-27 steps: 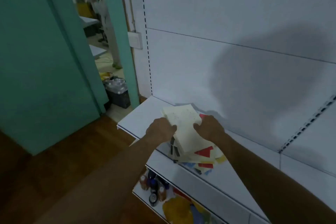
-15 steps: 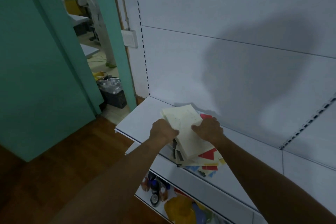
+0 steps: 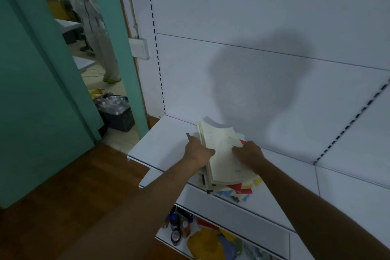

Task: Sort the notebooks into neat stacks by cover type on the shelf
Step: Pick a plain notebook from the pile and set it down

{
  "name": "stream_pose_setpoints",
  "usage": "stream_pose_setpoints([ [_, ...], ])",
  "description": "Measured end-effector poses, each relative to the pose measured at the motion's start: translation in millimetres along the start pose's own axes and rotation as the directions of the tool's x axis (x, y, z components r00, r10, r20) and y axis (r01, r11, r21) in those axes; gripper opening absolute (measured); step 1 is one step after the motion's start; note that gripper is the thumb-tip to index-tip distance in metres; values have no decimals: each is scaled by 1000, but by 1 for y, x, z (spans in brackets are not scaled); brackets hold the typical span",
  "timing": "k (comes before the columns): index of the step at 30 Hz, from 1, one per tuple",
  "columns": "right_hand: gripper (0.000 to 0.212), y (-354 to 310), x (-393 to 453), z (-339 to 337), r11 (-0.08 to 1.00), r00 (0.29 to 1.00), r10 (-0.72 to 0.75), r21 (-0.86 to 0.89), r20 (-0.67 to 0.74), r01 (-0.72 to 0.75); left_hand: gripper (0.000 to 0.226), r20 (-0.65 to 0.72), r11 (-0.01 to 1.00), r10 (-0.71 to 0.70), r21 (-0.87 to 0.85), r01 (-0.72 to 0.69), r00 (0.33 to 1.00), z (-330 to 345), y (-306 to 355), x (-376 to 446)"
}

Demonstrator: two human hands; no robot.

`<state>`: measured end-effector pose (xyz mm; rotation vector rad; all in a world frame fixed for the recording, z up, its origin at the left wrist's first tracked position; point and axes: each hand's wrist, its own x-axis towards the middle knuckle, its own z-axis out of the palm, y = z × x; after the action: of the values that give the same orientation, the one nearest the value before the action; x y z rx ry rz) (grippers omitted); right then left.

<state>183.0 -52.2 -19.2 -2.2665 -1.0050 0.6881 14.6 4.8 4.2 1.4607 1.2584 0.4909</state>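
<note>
Bare shelf (image 3: 160, 145) lies left of the notebooks (image 3: 223, 154); the back panel (image 3: 263, 82) blocks behind.

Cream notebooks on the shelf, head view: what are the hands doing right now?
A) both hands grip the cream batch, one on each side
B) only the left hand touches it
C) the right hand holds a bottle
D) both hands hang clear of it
A: the left hand and right hand each grip a side of the cream notebooks, atop the patterned-cover pile on the shelf.
</note>
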Motion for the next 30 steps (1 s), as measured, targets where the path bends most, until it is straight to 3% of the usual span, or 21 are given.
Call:
stream_pose_setpoints([
  [1,18,1,0,-1,999,1000,17,33,2,-18,75,11,1000,1,-24,0,1000,1,1,-2],
  [4,35,2,1,-8,988,996,83,126,25,-85,30,21,994,29,-107,-26,999,2,5,-2],
  [6,40,3,2,-12,981,994,111,160,24,-114,19,22,982,29,-187,-24,999,3,11,-2],
  [12,41,6,-1,-37,964,990,133,238,-52,-117,24,59,944,49,-329,-27,997,16,31,-6],
  [16,41,21,-13,-63,942,975,192,300,-115,-150,42,136,929,76,-370,-21,988,39,47,-10],
  [20,45,61,-44,-95,901,910,320,382,-266,-205,45,237,955,129,-291,-57,963,86,61,-25],
  [24,39,106,-81,-125,880,848,418,375,-326,-289,36,339,961,189,-255,-103,922,139,62,-52],
  [30,24,178,-125,-167,866,814,455,393,-361,-310,38,468,990,114,-130,-60,876,219,53,-81],
])
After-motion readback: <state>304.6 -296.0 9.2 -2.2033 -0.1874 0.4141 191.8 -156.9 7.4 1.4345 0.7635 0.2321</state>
